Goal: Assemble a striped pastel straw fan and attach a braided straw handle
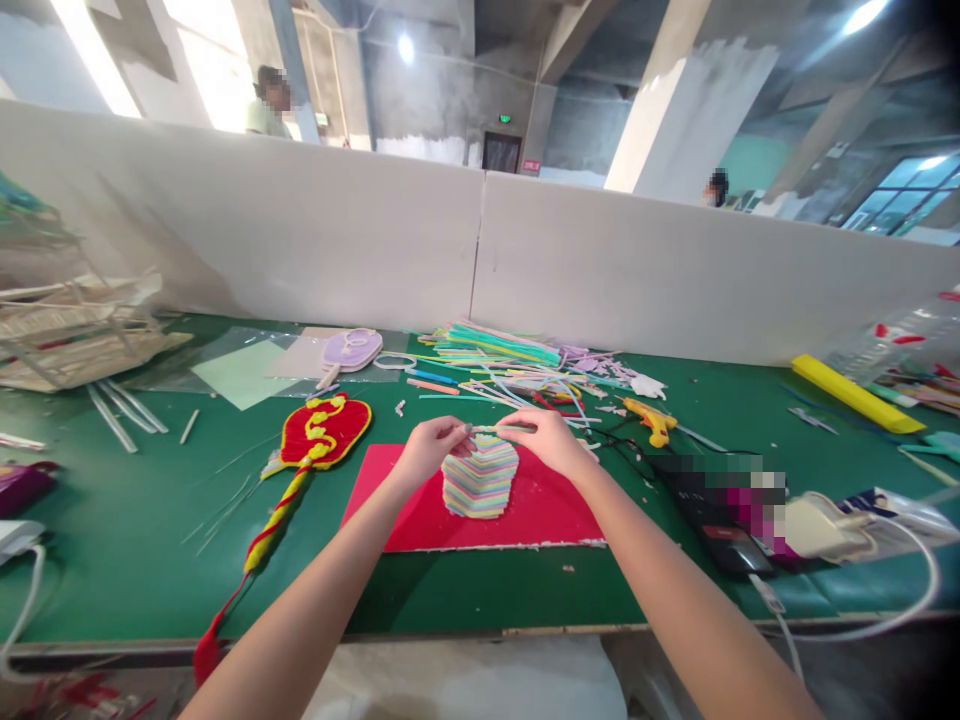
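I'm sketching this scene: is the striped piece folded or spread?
Spread out: the striped piece shows its broad face, bands running edge to edge, over the red board.

We see pastel stripes across the patch [480, 485], a red board [559, 515], and, beyond its left edge, a yellow-trimmed red fan [295, 436] on a green tabletop [465, 598].
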`<state>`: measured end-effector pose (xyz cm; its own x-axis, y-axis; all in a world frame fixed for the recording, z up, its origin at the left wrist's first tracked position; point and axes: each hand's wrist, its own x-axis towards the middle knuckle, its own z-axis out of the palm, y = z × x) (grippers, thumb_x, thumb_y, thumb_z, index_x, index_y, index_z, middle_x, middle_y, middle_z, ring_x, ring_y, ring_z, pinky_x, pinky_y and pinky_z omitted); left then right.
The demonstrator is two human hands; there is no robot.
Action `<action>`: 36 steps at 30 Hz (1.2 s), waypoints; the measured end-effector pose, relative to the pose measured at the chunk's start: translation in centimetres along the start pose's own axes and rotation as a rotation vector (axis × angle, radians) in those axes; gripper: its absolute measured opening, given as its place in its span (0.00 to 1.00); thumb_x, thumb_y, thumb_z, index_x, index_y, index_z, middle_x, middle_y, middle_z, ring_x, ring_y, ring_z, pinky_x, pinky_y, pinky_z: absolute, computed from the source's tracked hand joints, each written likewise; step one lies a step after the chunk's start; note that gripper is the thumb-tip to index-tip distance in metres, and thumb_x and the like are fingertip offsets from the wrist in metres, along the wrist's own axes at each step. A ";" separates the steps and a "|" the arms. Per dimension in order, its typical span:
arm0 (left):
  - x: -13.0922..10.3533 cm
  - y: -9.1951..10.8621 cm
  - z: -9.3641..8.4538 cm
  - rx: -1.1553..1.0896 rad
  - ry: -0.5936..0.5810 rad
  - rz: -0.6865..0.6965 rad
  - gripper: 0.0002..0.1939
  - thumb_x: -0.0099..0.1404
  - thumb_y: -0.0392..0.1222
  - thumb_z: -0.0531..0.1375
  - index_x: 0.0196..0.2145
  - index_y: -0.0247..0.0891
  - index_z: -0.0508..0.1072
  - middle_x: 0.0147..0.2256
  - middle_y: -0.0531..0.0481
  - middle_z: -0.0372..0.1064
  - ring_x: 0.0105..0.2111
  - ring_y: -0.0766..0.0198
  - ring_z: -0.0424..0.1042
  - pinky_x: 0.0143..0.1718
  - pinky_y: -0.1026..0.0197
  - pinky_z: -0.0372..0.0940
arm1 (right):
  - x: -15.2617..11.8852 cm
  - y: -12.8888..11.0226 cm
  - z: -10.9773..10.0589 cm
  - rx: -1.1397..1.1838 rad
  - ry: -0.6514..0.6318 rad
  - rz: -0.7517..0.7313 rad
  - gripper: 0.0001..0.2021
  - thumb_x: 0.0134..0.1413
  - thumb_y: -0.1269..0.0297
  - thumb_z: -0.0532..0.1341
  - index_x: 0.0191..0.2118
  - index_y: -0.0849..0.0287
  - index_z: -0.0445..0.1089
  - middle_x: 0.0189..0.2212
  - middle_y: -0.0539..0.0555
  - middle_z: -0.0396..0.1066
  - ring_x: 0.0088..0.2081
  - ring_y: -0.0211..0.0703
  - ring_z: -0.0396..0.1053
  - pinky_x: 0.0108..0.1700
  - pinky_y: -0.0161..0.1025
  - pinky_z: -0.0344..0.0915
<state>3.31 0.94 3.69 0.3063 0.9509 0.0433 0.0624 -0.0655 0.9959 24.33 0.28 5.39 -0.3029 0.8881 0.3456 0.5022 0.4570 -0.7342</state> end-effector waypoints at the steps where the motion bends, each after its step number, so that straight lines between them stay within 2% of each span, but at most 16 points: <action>1: 0.2 -0.2 0.1 -0.054 0.019 -0.014 0.22 0.48 0.60 0.62 0.25 0.35 0.71 0.23 0.47 0.74 0.24 0.63 0.72 0.31 0.60 0.68 | -0.1 0.1 0.1 0.000 0.024 -0.009 0.09 0.48 0.58 0.62 0.33 0.56 0.75 0.32 0.53 0.74 0.36 0.43 0.71 0.40 0.38 0.65; 4: 0.5 -0.8 0.3 -0.165 0.096 -0.008 0.23 0.43 0.58 0.66 0.27 0.34 0.71 0.23 0.47 0.74 0.26 0.60 0.74 0.34 0.57 0.69 | -0.3 0.0 0.4 -0.002 0.100 -0.020 0.09 0.50 0.58 0.61 0.31 0.57 0.74 0.30 0.53 0.73 0.34 0.43 0.70 0.39 0.38 0.65; 10: 0.3 -1.5 0.2 -0.211 0.190 0.076 0.19 0.45 0.50 0.67 0.30 0.35 0.71 0.28 0.46 0.76 0.32 0.56 0.76 0.39 0.55 0.68 | 0.3 -0.1 0.8 -0.010 0.111 -0.027 0.12 0.55 0.58 0.57 0.28 0.58 0.73 0.26 0.54 0.71 0.30 0.42 0.69 0.35 0.37 0.66; 15: -0.1 -1.4 -0.3 -0.145 0.192 0.070 0.16 0.47 0.46 0.66 0.33 0.36 0.73 0.29 0.48 0.76 0.32 0.57 0.75 0.37 0.58 0.68 | 0.5 0.8 1.4 -0.111 0.098 -0.090 0.11 0.57 0.60 0.56 0.30 0.57 0.73 0.28 0.54 0.71 0.32 0.42 0.69 0.36 0.38 0.65; 20: -0.2 -1.3 -0.3 -0.112 0.168 0.061 0.15 0.49 0.44 0.65 0.34 0.36 0.72 0.30 0.48 0.75 0.33 0.58 0.75 0.37 0.59 0.68 | -0.3 1.7 1.9 -0.160 0.178 -0.121 0.08 0.56 0.61 0.58 0.33 0.57 0.72 0.28 0.53 0.71 0.33 0.43 0.68 0.38 0.39 0.64; 28: 0.2 -2.3 -0.5 -0.250 0.171 -0.034 0.18 0.47 0.48 0.67 0.32 0.34 0.70 0.30 0.45 0.76 0.33 0.56 0.75 0.37 0.57 0.68 | -0.7 1.2 2.0 -0.233 0.307 -0.209 0.04 0.53 0.63 0.61 0.32 0.54 0.72 0.28 0.52 0.72 0.34 0.44 0.68 0.41 0.42 0.63; 32: 0.0 -2.0 -0.5 -0.302 0.146 -0.062 0.20 0.46 0.51 0.67 0.31 0.35 0.70 0.32 0.43 0.76 0.33 0.56 0.76 0.36 0.56 0.68 | -0.6 1.5 2.3 -0.255 0.337 -0.261 0.03 0.52 0.64 0.62 0.32 0.54 0.73 0.28 0.51 0.73 0.33 0.43 0.68 0.40 0.42 0.62; 36: -0.4 -1.5 -0.4 -0.302 0.116 -0.086 0.21 0.53 0.57 0.61 0.30 0.33 0.71 0.32 0.40 0.76 0.31 0.57 0.75 0.35 0.58 0.68 | -0.7 1.7 2.4 -0.327 0.391 -0.299 0.03 0.53 0.64 0.61 0.33 0.53 0.73 0.29 0.51 0.74 0.33 0.42 0.68 0.40 0.42 0.61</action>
<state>2.69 0.81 2.24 0.2013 0.9783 -0.0500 -0.2061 0.0922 0.9742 23.44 0.29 2.54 -0.1798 0.6424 0.7450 0.6837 0.6261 -0.3749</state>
